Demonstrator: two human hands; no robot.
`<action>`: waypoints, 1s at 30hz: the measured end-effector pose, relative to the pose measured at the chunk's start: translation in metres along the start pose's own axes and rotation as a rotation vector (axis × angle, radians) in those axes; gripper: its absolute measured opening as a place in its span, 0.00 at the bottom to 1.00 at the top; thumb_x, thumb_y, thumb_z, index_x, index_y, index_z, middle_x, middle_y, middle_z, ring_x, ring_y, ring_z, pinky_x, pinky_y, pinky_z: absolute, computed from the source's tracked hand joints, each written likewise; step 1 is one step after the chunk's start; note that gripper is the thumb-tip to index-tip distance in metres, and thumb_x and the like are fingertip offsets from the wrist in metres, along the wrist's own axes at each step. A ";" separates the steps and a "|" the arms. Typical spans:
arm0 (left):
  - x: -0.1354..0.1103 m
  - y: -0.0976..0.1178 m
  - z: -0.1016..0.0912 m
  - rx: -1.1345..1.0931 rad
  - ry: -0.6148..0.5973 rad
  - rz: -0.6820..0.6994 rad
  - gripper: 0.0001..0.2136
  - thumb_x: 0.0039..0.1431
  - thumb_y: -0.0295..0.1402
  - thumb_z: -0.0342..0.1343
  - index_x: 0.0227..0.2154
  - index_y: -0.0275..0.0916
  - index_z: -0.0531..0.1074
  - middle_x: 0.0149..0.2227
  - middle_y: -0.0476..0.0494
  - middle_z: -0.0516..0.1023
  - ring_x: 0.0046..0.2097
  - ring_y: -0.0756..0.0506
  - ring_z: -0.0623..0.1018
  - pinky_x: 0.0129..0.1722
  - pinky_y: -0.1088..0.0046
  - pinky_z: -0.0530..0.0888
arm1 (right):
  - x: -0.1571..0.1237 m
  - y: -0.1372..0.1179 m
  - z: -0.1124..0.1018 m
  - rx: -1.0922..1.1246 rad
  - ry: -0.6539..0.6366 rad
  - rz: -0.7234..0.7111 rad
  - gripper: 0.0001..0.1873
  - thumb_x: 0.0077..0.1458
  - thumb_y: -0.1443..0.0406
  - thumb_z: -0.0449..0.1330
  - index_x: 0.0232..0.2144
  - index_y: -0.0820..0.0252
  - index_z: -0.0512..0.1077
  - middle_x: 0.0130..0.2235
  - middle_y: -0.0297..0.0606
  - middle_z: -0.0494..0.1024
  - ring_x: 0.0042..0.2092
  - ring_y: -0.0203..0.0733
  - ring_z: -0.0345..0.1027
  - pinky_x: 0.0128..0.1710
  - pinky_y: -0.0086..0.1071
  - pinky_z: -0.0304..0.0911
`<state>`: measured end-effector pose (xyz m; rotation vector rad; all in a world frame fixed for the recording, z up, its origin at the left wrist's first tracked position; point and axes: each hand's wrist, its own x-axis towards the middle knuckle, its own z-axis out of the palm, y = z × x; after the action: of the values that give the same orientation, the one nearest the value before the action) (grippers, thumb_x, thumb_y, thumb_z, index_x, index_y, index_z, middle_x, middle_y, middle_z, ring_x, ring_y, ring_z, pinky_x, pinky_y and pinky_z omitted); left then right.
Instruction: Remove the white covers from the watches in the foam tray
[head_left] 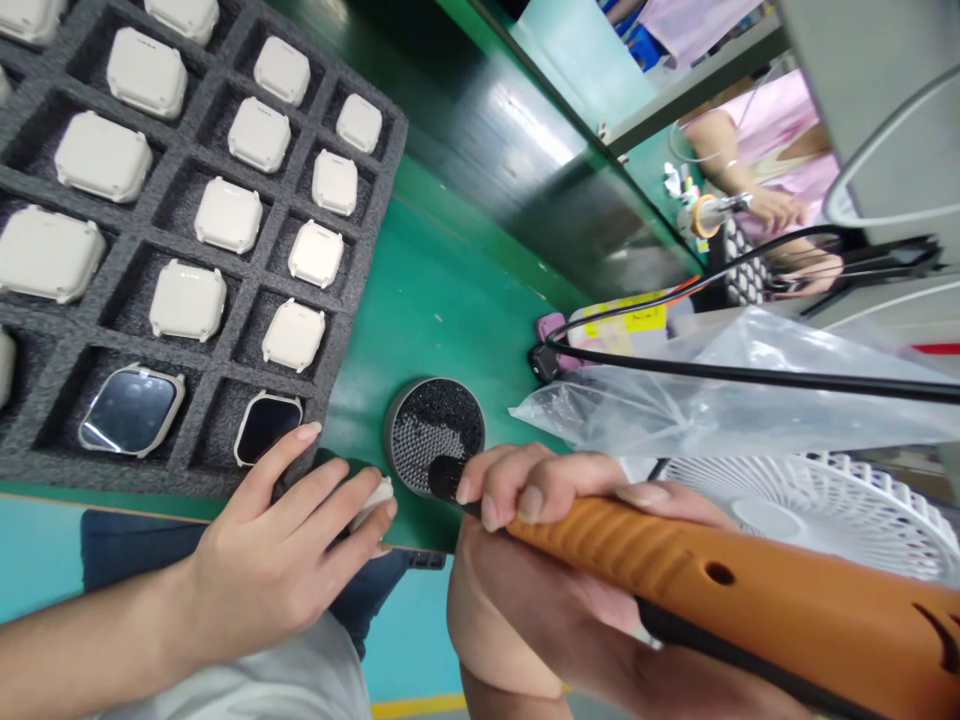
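Observation:
My right hand is wrapped round an orange power screwdriver, its black tip at the rim of a round tin of small black screws. My left hand lies at the table's front edge, fingers curled on a small beige watch case just left of the tip. A dark foam tray above it holds several beige watch cases back-up, and two watches screen-up in its nearest row.
A crumpled clear plastic bag and a white fan grille sit right of the tin. Black cables cross above the bag. Another person in pink works at the far side. The green bench edge borders my lap.

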<state>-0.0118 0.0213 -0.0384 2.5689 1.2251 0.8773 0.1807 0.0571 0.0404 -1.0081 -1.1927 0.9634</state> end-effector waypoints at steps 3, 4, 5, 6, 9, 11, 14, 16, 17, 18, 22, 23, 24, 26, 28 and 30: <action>0.000 0.000 0.002 -0.002 0.014 0.001 0.15 0.61 0.44 0.65 0.50 0.49 0.81 0.56 0.54 0.80 0.54 0.47 0.76 0.77 0.48 0.59 | 0.000 -0.006 0.006 -0.014 0.018 0.034 0.21 0.68 0.46 0.52 0.50 0.53 0.68 0.36 0.36 0.66 0.36 0.37 0.69 0.36 0.41 0.70; 0.000 0.000 0.002 -0.003 0.017 0.001 0.15 0.61 0.44 0.66 0.50 0.49 0.81 0.56 0.53 0.80 0.54 0.47 0.76 0.76 0.48 0.59 | 0.000 -0.007 0.008 -0.018 0.026 0.039 0.20 0.68 0.47 0.52 0.50 0.54 0.68 0.36 0.36 0.66 0.36 0.38 0.69 0.36 0.42 0.70; -0.001 0.000 0.002 -0.003 0.020 0.001 0.15 0.61 0.44 0.66 0.50 0.49 0.81 0.56 0.53 0.80 0.54 0.47 0.76 0.76 0.48 0.59 | -0.001 -0.008 0.009 -0.019 0.036 0.038 0.20 0.68 0.47 0.52 0.50 0.54 0.68 0.36 0.37 0.66 0.36 0.38 0.69 0.36 0.42 0.70; -0.001 0.000 0.003 -0.001 0.019 0.001 0.15 0.61 0.44 0.66 0.50 0.49 0.81 0.56 0.53 0.80 0.54 0.47 0.76 0.76 0.48 0.59 | -0.001 -0.008 0.010 -0.015 0.036 0.029 0.21 0.68 0.47 0.53 0.50 0.55 0.68 0.36 0.37 0.66 0.36 0.38 0.69 0.35 0.42 0.70; -0.001 0.000 0.003 0.004 0.014 0.001 0.16 0.61 0.44 0.66 0.50 0.49 0.80 0.56 0.54 0.80 0.54 0.47 0.76 0.76 0.48 0.59 | -0.003 -0.007 0.009 -0.025 0.036 0.028 0.21 0.68 0.46 0.52 0.50 0.54 0.67 0.37 0.36 0.65 0.36 0.37 0.68 0.36 0.41 0.70; -0.001 0.000 0.003 0.007 0.008 0.000 0.16 0.61 0.44 0.66 0.50 0.49 0.80 0.57 0.54 0.80 0.54 0.47 0.76 0.76 0.48 0.59 | -0.003 -0.007 0.007 -0.063 0.024 0.051 0.23 0.66 0.44 0.55 0.52 0.52 0.67 0.36 0.36 0.65 0.38 0.36 0.68 0.38 0.40 0.71; -0.001 -0.001 0.004 0.015 0.014 0.002 0.17 0.61 0.46 0.66 0.50 0.49 0.80 0.56 0.54 0.80 0.54 0.47 0.76 0.77 0.49 0.59 | 0.000 -0.009 0.002 -0.143 -0.018 0.114 0.28 0.60 0.42 0.62 0.52 0.51 0.67 0.36 0.36 0.64 0.41 0.36 0.67 0.42 0.39 0.72; -0.001 -0.001 0.004 0.018 0.024 0.006 0.18 0.60 0.47 0.66 0.51 0.50 0.80 0.55 0.54 0.80 0.55 0.47 0.76 0.77 0.49 0.59 | 0.001 -0.011 0.001 -0.166 -0.031 0.138 0.29 0.57 0.43 0.64 0.52 0.52 0.68 0.36 0.36 0.64 0.42 0.36 0.67 0.42 0.39 0.72; -0.001 -0.001 0.004 0.019 0.028 0.008 0.18 0.60 0.48 0.66 0.51 0.50 0.80 0.55 0.54 0.80 0.55 0.48 0.76 0.77 0.49 0.59 | 0.002 -0.012 0.000 -0.170 -0.032 0.144 0.29 0.57 0.43 0.64 0.51 0.52 0.68 0.36 0.36 0.65 0.42 0.36 0.67 0.41 0.38 0.71; -0.001 -0.001 0.005 0.020 0.031 0.009 0.18 0.60 0.48 0.66 0.51 0.50 0.80 0.55 0.54 0.80 0.54 0.48 0.76 0.77 0.49 0.59 | 0.001 -0.013 0.000 -0.173 -0.032 0.146 0.28 0.57 0.44 0.64 0.51 0.51 0.68 0.36 0.36 0.65 0.42 0.36 0.67 0.41 0.38 0.71; -0.001 0.000 0.005 0.022 0.036 0.001 0.18 0.60 0.49 0.66 0.50 0.50 0.81 0.54 0.53 0.80 0.54 0.48 0.76 0.77 0.49 0.60 | -0.004 -0.012 0.007 -0.173 -0.021 0.100 0.21 0.62 0.48 0.59 0.51 0.51 0.66 0.35 0.35 0.66 0.39 0.34 0.68 0.36 0.35 0.71; -0.001 0.000 0.005 0.022 0.038 0.000 0.18 0.60 0.49 0.66 0.50 0.50 0.81 0.54 0.53 0.80 0.54 0.47 0.76 0.77 0.50 0.60 | -0.006 -0.010 0.010 -0.150 -0.022 0.060 0.18 0.66 0.51 0.55 0.51 0.52 0.65 0.34 0.34 0.66 0.38 0.33 0.69 0.35 0.34 0.71; -0.001 0.000 0.005 0.022 0.040 -0.002 0.18 0.60 0.49 0.66 0.50 0.50 0.81 0.54 0.52 0.80 0.54 0.47 0.76 0.77 0.50 0.60 | -0.008 -0.008 0.012 -0.111 -0.024 0.008 0.15 0.69 0.53 0.49 0.51 0.53 0.64 0.33 0.33 0.66 0.36 0.33 0.69 0.33 0.34 0.71; -0.001 0.000 0.005 0.026 0.038 -0.001 0.18 0.60 0.49 0.66 0.50 0.50 0.81 0.54 0.52 0.80 0.54 0.47 0.76 0.77 0.49 0.60 | -0.009 -0.003 0.015 -0.024 -0.023 -0.074 0.14 0.71 0.59 0.39 0.50 0.56 0.61 0.33 0.32 0.66 0.33 0.32 0.69 0.29 0.34 0.70; -0.001 -0.001 0.005 0.027 0.029 0.001 0.18 0.60 0.49 0.66 0.50 0.50 0.81 0.54 0.52 0.80 0.54 0.47 0.76 0.77 0.49 0.60 | -0.008 0.002 0.015 0.034 -0.067 -0.133 0.16 0.71 0.62 0.35 0.49 0.58 0.59 0.33 0.32 0.67 0.33 0.33 0.69 0.27 0.35 0.71; -0.001 -0.001 0.005 0.025 0.025 0.000 0.18 0.60 0.49 0.66 0.50 0.50 0.81 0.54 0.52 0.80 0.54 0.47 0.76 0.77 0.49 0.60 | -0.007 0.006 0.013 0.024 -0.116 -0.123 0.16 0.72 0.60 0.36 0.50 0.57 0.59 0.34 0.32 0.68 0.33 0.33 0.70 0.28 0.35 0.71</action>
<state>-0.0102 0.0217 -0.0434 2.5851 1.2512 0.9024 0.1669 0.0534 0.0340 -0.8588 -1.3203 0.9466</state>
